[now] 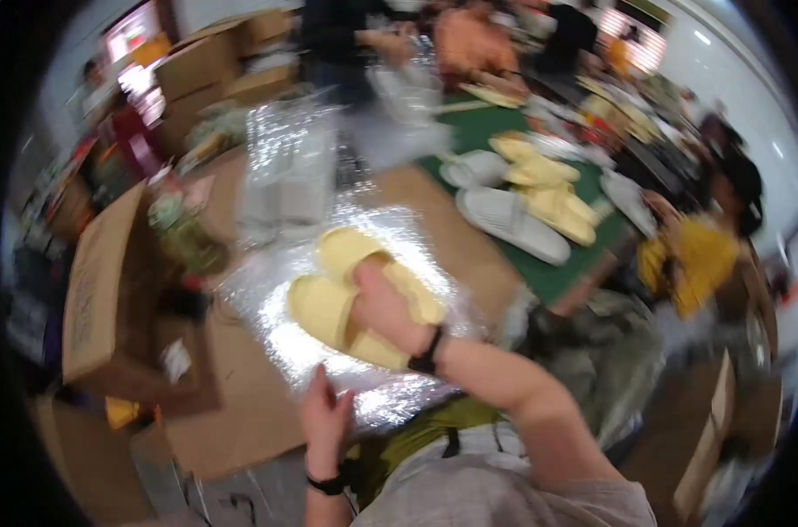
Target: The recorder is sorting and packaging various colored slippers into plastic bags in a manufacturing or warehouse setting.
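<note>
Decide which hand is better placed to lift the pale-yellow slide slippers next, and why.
Probably the right hand: it lies over the pale-yellow slide slippers, apparently grasping them. The left hand is apart from them, fingers spread, beside the shiny, clear plastic.

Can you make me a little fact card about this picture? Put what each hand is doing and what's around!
Right hand: on the pair of yellow slippers; too blurry to tell how firmly the hand grips
Left hand: open, near the slippers, nothing clearly held
Under the slippers: shiny clear plastic
On wrists: a dark band on each
Farther right: grey slippers and more yellow ones on a green mat
Far left: open cardboard box
Background: other people
</note>
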Available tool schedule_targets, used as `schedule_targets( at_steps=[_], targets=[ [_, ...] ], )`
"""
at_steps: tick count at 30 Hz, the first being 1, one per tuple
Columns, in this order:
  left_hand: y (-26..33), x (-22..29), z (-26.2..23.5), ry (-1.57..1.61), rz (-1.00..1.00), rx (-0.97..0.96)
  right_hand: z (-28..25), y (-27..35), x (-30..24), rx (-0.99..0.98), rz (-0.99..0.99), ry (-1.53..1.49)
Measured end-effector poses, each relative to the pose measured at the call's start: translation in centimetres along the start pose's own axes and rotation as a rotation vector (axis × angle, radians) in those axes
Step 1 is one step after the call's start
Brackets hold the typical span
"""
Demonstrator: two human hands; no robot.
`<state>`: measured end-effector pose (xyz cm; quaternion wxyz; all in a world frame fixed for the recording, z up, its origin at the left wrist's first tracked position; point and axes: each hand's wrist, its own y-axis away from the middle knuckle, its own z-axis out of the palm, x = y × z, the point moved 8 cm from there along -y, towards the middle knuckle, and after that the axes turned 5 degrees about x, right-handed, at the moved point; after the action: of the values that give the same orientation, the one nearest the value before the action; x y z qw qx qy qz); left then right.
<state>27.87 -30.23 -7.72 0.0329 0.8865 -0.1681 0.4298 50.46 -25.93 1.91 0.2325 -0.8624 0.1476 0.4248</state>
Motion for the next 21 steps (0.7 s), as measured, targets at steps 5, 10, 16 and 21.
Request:
schedule_targets(
  at_steps=[5, 10, 16, 21],
  targets=[
    [1.2, -3.5, -2.0, 0.212, -0.167, 0.036, 2.1, 2.2, -1.2, -0.043, -0.362, 0.042],
    [0.2, -1.7, -0.4, 0.176, -0.077, -0.010, -17.7, 8.0, 4.1, 0.162, -0.316, 0.279],
    [0.5, -2.1, -1.4, 0.145, -0.095, 0.003, -30.5, 24.6, 18.9, -0.291, 0.331, 0.975],
    [0.2, -1.5, -1.5, 0.118, -0.087, 0.002, -27.0, 37.0, 22.5, -1.013, 0.503, 1.125]
  ],
)
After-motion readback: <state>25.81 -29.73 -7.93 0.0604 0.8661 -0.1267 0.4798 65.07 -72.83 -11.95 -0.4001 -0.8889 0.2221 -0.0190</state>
